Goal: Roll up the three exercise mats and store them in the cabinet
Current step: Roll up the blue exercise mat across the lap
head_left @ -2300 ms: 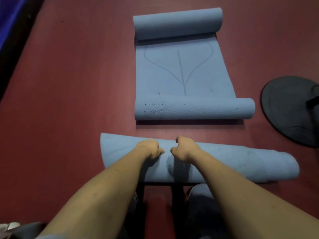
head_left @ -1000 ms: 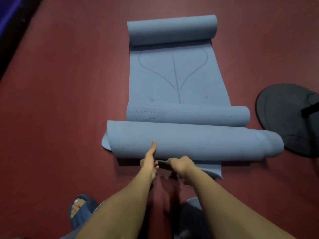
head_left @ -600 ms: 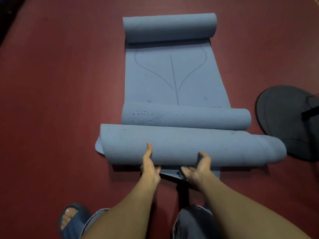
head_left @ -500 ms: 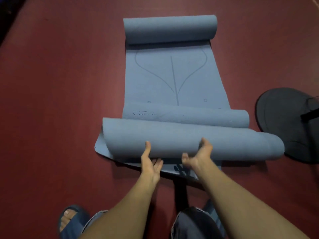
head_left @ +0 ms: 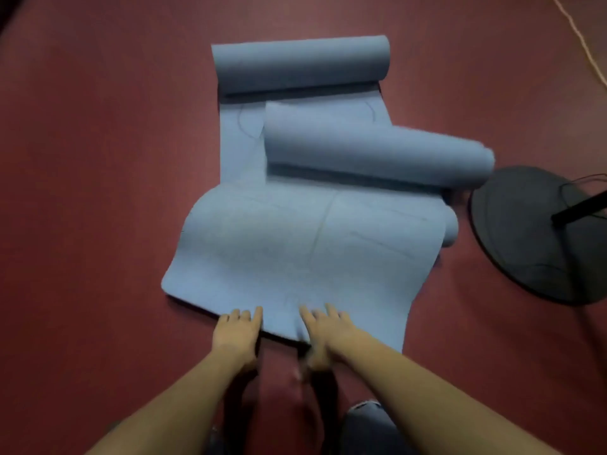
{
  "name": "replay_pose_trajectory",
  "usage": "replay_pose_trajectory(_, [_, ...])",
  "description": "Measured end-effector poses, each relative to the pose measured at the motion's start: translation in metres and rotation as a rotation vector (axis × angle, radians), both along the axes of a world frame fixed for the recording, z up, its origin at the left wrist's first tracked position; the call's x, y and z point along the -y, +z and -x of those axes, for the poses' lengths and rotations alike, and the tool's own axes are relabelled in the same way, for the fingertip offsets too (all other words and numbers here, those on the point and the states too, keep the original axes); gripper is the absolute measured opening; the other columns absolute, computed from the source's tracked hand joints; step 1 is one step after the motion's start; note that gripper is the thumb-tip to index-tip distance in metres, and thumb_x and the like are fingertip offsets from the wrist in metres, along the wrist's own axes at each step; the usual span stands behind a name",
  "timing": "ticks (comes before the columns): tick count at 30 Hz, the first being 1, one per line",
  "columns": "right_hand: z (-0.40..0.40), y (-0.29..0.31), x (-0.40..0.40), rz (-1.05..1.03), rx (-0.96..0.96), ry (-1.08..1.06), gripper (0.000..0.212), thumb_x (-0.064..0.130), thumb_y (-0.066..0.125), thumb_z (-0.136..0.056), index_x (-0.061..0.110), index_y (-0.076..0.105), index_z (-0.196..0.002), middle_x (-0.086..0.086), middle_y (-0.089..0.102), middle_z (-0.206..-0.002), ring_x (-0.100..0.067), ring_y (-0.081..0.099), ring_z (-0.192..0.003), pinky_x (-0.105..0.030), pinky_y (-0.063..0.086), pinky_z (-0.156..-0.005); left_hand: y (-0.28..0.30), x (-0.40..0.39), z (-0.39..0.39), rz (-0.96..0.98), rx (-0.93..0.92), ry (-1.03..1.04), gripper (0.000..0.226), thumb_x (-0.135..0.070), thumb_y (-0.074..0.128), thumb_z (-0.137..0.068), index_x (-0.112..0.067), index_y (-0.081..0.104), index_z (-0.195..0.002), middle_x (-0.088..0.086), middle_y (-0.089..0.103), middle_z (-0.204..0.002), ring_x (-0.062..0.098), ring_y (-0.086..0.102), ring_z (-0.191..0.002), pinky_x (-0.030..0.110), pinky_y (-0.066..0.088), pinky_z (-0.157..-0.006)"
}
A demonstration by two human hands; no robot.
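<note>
A blue exercise mat (head_left: 295, 257) lies partly unrolled on the red floor in front of me. Its still-rolled part (head_left: 377, 152) rests farther away, slightly askew and blurred. It lies on top of a second blue mat (head_left: 239, 146), which has a rolled far end (head_left: 300, 65). The tip of that mat's near roll (head_left: 450, 231) pokes out at the right. My left hand (head_left: 236, 333) and my right hand (head_left: 325, 330) lie flat, fingers spread, at the near edge of the unrolled sheet. No third mat or cabinet is in view.
A black round stand base (head_left: 532, 238) with a dark pole (head_left: 581, 208) and a thin cable sits on the floor at the right, close to the rolls' ends. A pale cord (head_left: 584, 41) crosses the top right corner. My knee (head_left: 364, 428) is below.
The near mat has unrolled away from me, and its roll has run up over the second mat. My hands have left the roll and now lie flat at the mat's near edge.
</note>
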State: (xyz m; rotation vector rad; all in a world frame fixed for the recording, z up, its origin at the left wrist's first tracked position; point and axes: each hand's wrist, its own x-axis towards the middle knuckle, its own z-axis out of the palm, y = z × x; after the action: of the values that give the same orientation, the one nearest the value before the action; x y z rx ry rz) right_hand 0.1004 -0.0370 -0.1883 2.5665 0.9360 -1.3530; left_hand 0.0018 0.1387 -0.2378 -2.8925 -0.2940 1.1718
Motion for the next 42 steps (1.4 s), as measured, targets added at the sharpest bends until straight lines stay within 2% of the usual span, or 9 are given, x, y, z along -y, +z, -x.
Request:
replay_pose_trajectory(3, [0.029,-0.031,0.040,0.181,0.093,0.232,0.114,0.048,0.077,-0.083,0.008,0.005,-0.161,-0.021,0.037,-0.155,-0.045,0.024,-0.146,-0.058,0.018,-0.116,-0.001,-0.025,-0.008,-0.082,0.034,0.022,0.105,-0.048,0.071,-0.079,-0.018,0.012,-0.160,0.004,0.042,-0.149,0.028,0.033,-0.144,0.039,0.029,-0.116])
replay_pose_trajectory(7, [0.029,-0.024,0.051,0.137,0.210,0.246,0.051,0.018,0.068,-0.090,0.006,0.047,-0.135,-0.017,0.055,-0.133,-0.036,0.049,-0.122,-0.045,0.033,-0.102,-0.010,-0.027,-0.009,-0.095,0.042,0.065,0.102,-0.039,0.073,-0.078,-0.018,0.013,-0.158,0.007,0.036,-0.150,0.031,0.027,-0.145,0.041,0.026,-0.119])
replay_pose_trajectory(11, [0.018,-0.009,0.049,0.127,0.239,0.150,0.056,0.004,0.071,-0.082,0.008,0.048,-0.134,-0.014,0.054,-0.133,-0.034,0.053,-0.123,-0.047,0.029,-0.110,-0.013,-0.015,-0.013,-0.142,0.166,0.038,0.092,-0.023,0.068,-0.081,-0.014,0.017,-0.158,0.007,0.039,-0.148,0.029,0.031,-0.144,0.041,0.024,-0.120])
replay_pose_trajectory(16, [0.027,0.023,0.060,0.018,0.291,0.014,0.042,0.005,0.059,-0.087,0.018,0.050,-0.126,-0.007,0.053,-0.129,-0.033,0.052,-0.118,-0.045,0.033,-0.100,-0.001,-0.051,-0.001,-0.106,0.314,0.053,0.055,-0.008,0.062,-0.078,-0.024,0.057,-0.130,-0.004,0.059,-0.126,0.022,0.052,-0.127,0.042,0.034,-0.107])
replay_pose_trajectory(20, [0.045,0.068,0.074,-0.041,0.363,-0.039,0.041,0.008,0.059,-0.088,0.019,0.047,-0.126,-0.006,0.049,-0.127,-0.032,0.050,-0.117,-0.043,0.032,-0.087,0.057,-0.063,-0.005,-0.119,0.225,-0.081,0.031,-0.008,0.057,-0.081,-0.028,0.052,-0.104,-0.006,0.060,-0.111,0.020,0.061,-0.110,0.035,0.031,-0.078])
replay_pose_trajectory(25, [0.043,0.136,0.095,-0.122,0.378,-0.203,0.041,0.013,0.062,-0.084,0.025,0.048,-0.121,0.000,0.052,-0.124,-0.028,0.051,-0.117,-0.042,0.028,-0.081,0.151,-0.061,-0.012,-0.215,0.255,-0.258,0.020,-0.011,0.052,-0.079,-0.025,0.048,-0.093,-0.003,0.068,-0.101,0.020,0.067,-0.096,0.034,0.023,-0.073])
replay_pose_trajectory(29, [0.062,0.204,0.116,-0.249,0.471,-0.176,0.042,0.011,0.061,-0.081,0.027,0.049,-0.118,0.003,0.056,-0.121,-0.027,0.052,-0.116,-0.044,0.034,-0.093,0.215,-0.057,0.034,-0.252,0.325,-0.219,0.033,-0.021,0.047,-0.086,-0.031,0.060,-0.115,-0.003,0.074,-0.110,0.024,0.069,-0.101,0.032,0.046,-0.082])
replay_pose_trajectory(35, [0.131,0.304,0.142,-0.549,0.647,-0.077,0.036,0.009,0.068,-0.069,0.025,0.057,-0.100,0.001,0.065,-0.102,-0.031,0.061,-0.102,-0.049,0.035,-0.101,0.343,-0.005,0.174,-0.315,0.335,-0.131,0.024,-0.022,0.052,-0.087,-0.030,0.064,-0.106,-0.001,0.072,-0.102,0.023,0.070,-0.099,0.036,0.056,-0.079])
replay_pose_trajectory(42, [0.229,0.388,0.243,-0.726,1.002,-0.143,0.043,0.006,0.072,-0.044,0.023,0.055,-0.080,0.004,0.059,-0.072,-0.029,0.060,-0.070,-0.039,0.041,-0.070,0.437,0.079,0.304,-0.242,0.690,-0.212,0.031,-0.042,0.085,-0.053,-0.026,0.059,-0.062,-0.003,0.056,-0.051,0.025,0.060,-0.042,0.023,0.021,-0.042])
